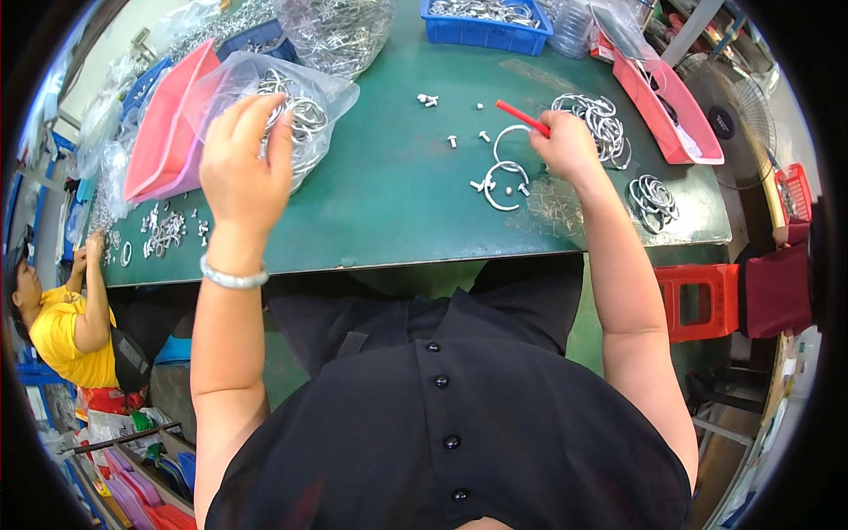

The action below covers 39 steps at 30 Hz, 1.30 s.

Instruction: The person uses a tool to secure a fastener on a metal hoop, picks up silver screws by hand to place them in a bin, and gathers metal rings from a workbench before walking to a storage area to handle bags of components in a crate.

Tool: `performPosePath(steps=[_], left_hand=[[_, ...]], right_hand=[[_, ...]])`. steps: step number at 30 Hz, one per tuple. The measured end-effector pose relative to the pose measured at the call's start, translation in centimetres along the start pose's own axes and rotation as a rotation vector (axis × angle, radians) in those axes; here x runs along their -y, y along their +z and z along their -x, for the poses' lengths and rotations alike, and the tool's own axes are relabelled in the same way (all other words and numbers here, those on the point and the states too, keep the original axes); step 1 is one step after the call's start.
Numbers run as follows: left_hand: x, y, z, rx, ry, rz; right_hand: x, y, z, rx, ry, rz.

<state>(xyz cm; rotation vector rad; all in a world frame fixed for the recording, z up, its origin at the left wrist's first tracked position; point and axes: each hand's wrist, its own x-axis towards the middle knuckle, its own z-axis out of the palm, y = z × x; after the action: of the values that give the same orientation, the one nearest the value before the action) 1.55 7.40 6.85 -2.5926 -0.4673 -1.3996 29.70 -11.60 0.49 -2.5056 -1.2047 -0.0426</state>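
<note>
My left hand (243,159) is over a clear plastic bag (331,79) on the left of the table. Its fingers are bent and the thumb stands apart from them, with no object visibly gripped. Silvery metal rings (305,124) fill the bag beside the fingertips. My right hand (565,146) closes around a slim red stick (521,117), whose far end points left. Just left of that hand lie open curved metal rings (503,185), one reaching up close to the fingers. Small metal screws (452,141) are scattered around them.
A pile of rings (601,128) lies beyond my right hand, a smaller ring pile (654,203) nearer. Pink baskets (168,132) stand left, another pink basket (667,110) right, a blue bin (486,26) at the back. A person in yellow (75,327) works at far left.
</note>
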Motion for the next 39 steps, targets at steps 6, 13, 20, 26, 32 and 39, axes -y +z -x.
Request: performPosePath(steps=[6,13,20,26,32,39], left_hand=[[-4.7,1.0,3.2,0.273,-0.290,0.619],[-6.6,2.4,4.1,0.704,-1.239,1.666],[-6.3,2.0,4.8,0.614,-1.242,1.859],[-6.5,1.7,5.2,0.576,-1.202,1.696],[-7.6,1.5,5.5,0.380,-1.036,1.546],[-7.8,1.6,5.8,0.344,-1.034,1.580]], right_hand=[[1.5,-1.5,1.0,-0.347,-0.274,-0.280],[7.6,-2.9,6.4,-0.523,-1.079,-0.257],[7.7,-2.3,7.7,-0.527,-1.115,-0.144],[7.9,-1.6,8.0,-0.509,-1.060,-0.156],[8.3,0.6,8.6,-0.135,-0.431,-0.942],[8.7,-1.0,8.5,0.258,-0.092,-1.430]])
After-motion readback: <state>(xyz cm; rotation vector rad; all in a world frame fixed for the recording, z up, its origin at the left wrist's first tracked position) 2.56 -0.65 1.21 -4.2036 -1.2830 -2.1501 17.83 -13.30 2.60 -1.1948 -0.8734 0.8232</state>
